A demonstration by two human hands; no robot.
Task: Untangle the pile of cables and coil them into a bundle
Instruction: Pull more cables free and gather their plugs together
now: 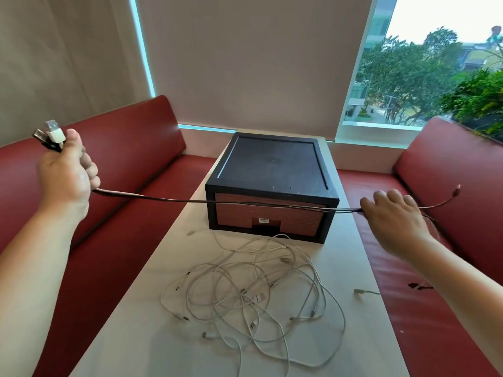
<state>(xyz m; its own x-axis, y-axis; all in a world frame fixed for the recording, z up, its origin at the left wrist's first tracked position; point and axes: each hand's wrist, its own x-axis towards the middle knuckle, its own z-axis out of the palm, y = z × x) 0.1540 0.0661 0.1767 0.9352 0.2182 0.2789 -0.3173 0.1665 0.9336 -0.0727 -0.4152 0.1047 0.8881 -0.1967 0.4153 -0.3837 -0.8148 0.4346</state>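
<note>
Dark cables (190, 200) run taut between the two hands, probably stretched to lie straight and even before coiling. The left hand (65, 170) is clenched round their plug ends (51, 136), bunched as one anchor. The right hand (392, 213) curls over the strands near the far end, with loose tips trailing past it. Below and between the hands, the white cable pile (253, 289) lies tangled on the table (130, 336), short of a black box (272, 164).
</note>
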